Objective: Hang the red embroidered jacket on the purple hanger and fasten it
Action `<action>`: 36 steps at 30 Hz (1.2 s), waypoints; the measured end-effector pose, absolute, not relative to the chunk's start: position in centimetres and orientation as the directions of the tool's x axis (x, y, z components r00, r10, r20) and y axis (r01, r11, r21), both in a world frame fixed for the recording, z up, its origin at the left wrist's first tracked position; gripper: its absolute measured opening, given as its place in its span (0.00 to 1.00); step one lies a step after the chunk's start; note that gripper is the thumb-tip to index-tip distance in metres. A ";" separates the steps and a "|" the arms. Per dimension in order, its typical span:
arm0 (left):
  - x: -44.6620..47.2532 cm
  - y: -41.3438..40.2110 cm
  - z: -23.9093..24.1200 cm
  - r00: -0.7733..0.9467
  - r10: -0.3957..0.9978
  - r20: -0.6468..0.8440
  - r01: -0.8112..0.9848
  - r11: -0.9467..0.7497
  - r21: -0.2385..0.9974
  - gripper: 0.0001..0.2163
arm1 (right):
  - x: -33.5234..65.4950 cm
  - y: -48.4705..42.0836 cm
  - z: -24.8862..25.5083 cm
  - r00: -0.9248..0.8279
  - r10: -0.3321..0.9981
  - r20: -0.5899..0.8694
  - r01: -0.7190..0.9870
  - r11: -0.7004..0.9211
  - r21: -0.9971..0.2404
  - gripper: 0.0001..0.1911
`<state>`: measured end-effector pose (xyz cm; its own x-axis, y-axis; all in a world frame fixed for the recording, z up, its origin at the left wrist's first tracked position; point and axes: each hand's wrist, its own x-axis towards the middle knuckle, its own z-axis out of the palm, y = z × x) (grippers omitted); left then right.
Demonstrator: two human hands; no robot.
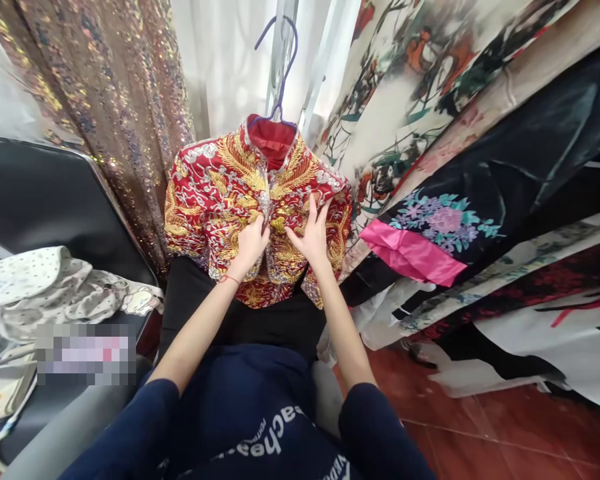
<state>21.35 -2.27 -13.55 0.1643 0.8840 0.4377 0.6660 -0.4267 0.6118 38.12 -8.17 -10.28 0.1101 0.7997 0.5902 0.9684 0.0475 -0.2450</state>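
A red jacket (196,200) with dense gold and silver embroidery lies over the lap, its collar pointing away from me. The purple hanger (291,63) sits inside its neck, hook upward. My left hand (253,243) is closed on the jacket's front edge, just below the chest, with thumb and fingers pinched together. On the other front panel rests my right hand (313,239), its fingers spread and touching the embroidered cloth. The front panels meet near the collar and part slightly lower down. Part of the hem is hidden by my forearms.
A black chair (55,193) on the left bears a dotted white cloth (75,287). Behind it hangs a sequined fabric (125,100). Several garments hang at the right, including a black one with flowers (445,220) and a pink band (413,253), above red floor tiles (480,427).
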 end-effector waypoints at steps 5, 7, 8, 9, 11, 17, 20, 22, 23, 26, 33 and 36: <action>19.8 -2.0 -15.9 0.124 0.896 0.425 0.425 -0.435 0.794 0.06 | 35.5 -9.6 -14.9 0.231 0.745 0.625 0.962 -0.077 -0.263 0.33; 19.0 -2.0 -16.4 0.130 0.905 0.406 0.381 -0.424 0.822 0.08 | 33.6 -9.4 -16.4 0.254 0.761 0.597 0.954 -0.096 -0.284 0.29; 18.5 -2.0 -16.7 0.131 0.912 0.388 0.355 -0.408 0.841 0.08 | 32.7 -9.2 -17.0 0.254 0.778 0.574 0.953 -0.100 -0.286 0.29; 18.1 -2.1 -17.2 0.130 0.923 0.362 0.327 -0.384 0.863 0.08 | 31.7 -9.0 -17.5 0.253 0.796 0.550 0.953 -0.106 -0.285 0.30; 17.1 -2.4 -18.6 0.121 0.951 0.283 0.272 -0.306 0.912 0.07 | 30.1 -8.4 -18.1 0.254 0.820 0.512 0.954 -0.125 -0.273 0.36; 13.9 -4.6 -25.9 0.003 0.977 -0.214 0.122 0.212 0.970 0.09 | 29.0 -6.9 -18.2 0.324 0.813 0.484 0.935 -0.199 -0.292 0.26; 12.6 -5.4 -28.7 -0.023 0.884 -0.466 0.009 0.466 0.885 0.17 | 29.7 -6.5 -17.8 0.336 0.814 0.474 0.931 -0.210 -0.298 0.19; 12.1 -5.1 -29.6 -0.039 0.826 -0.562 -0.080 0.558 0.826 0.18 | 29.8 -6.6 -17.4 0.352 0.810 0.470 0.925 -0.224 -0.306 0.16; 12.0 -4.9 -29.9 -0.043 0.805 -0.592 -0.125 0.584 0.802 0.18 | 29.7 -6.7 -17.2 0.363 0.803 0.473 0.922 -0.235 -0.309 0.16; 12.3 -4.1 -30.1 -0.037 0.773 -0.634 -0.240 0.609 0.756 0.18 | 28.8 -7.3 -16.4 0.385 0.787 0.483 0.914 -0.250 -0.320 0.18; 14.3 -5.2 -31.0 0.103 0.771 -0.628 -0.352 0.619 0.702 0.17 | 26.2 -6.0 -14.6 0.170 0.860 0.482 0.918 0.039 -0.395 0.22; 14.7 -5.7 -31.2 0.154 0.772 -0.617 -0.390 0.621 0.680 0.17 | 26.9 -5.0 -15.2 0.108 0.891 0.442 0.917 0.083 -0.391 0.21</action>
<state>14.73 -5.65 -31.20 0.1536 0.7718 -0.6170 -0.3901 0.6211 0.6798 26.92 -4.98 -15.16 0.1077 0.8907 0.4417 0.9166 0.0831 -0.3912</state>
